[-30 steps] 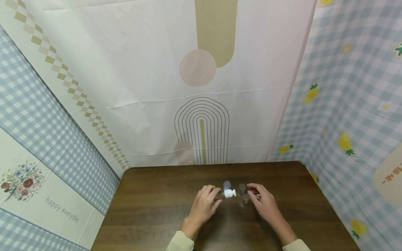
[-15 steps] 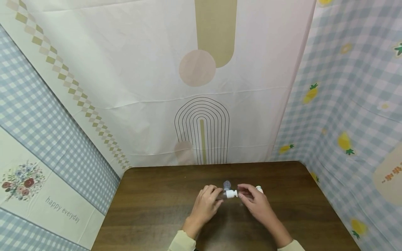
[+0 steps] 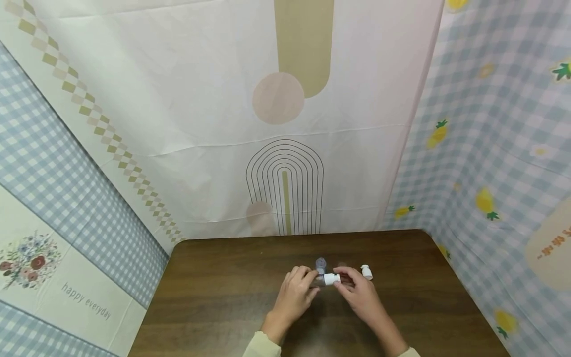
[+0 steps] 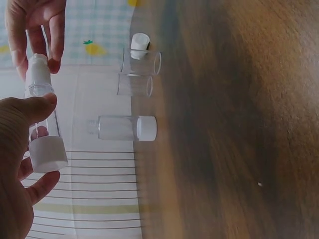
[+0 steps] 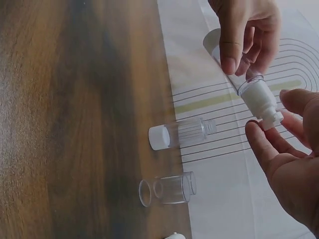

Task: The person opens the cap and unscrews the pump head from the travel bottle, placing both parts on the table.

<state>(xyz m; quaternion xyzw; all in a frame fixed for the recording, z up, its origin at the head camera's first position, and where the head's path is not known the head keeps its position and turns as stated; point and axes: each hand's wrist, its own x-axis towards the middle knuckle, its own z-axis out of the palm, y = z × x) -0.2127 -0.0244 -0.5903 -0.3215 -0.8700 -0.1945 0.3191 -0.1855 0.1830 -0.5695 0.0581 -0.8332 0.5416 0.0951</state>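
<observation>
My left hand [image 3: 293,291] grips a clear pump bottle [image 4: 48,153] by its body. The bottle is tilted on its side, its white base toward my palm and its white pump head [image 5: 259,98] pointing at my right hand [image 3: 363,296]. My right thumb and fingers curl around that pump head, with fingertips at the nozzle. Behind the hands, a second clear bottle [image 5: 185,133] with a white base and bare threaded neck stands upright. A loose white pump head [image 3: 367,271] rests right of my right hand.
Two clear cylindrical caps [image 4: 142,62] stand on the wooden table [image 3: 214,287] between the second bottle and the loose pump head. A printed cloth [image 3: 214,188] hangs along the far table edge, with checked cloth [image 3: 473,148] at the right side.
My right hand has left the loose white pump head on the table at right and moved left to the held bottle's pump head. My left hand keeps its grip, shifting slightly.
</observation>
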